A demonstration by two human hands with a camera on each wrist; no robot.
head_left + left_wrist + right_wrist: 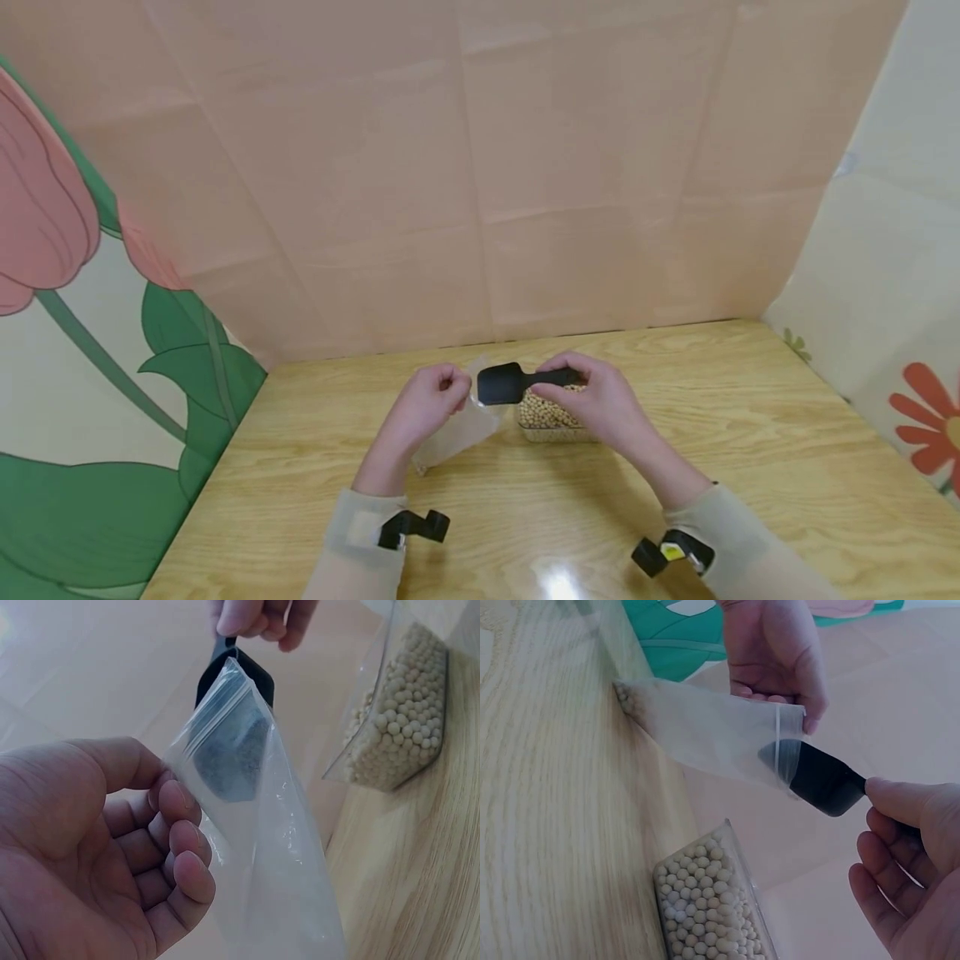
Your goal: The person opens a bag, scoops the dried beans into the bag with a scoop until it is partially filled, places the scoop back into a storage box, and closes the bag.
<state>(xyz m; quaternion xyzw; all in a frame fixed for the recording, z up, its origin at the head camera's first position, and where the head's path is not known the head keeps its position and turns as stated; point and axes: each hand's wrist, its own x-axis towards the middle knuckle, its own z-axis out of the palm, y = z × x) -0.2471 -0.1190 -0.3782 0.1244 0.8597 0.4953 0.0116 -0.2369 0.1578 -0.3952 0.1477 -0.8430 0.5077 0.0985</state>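
Observation:
My left hand (429, 398) pinches the top edge of a clear zip bag (459, 437) between thumb and forefinger, its other fingers curled. The bag hangs to the table, and a few small pale balls (630, 701) lie in its bottom corner. My right hand (603, 404) grips the handle of a black scoop (501, 384). The scoop's front end is inside the bag's mouth, seen through the plastic in both wrist views. Whether the scoop holds anything is not plain. Below the right hand stands a clear box (739, 862) of round, beige, soybean-like balls (551, 412).
The wood-grain table (300, 467) runs back to a pink covered wall (480, 183). A printed flower panel (97, 375) borders the left side, and a pale panel with a red flower (930, 417) the right. Wrist cameras (412, 527) sit on both forearms.

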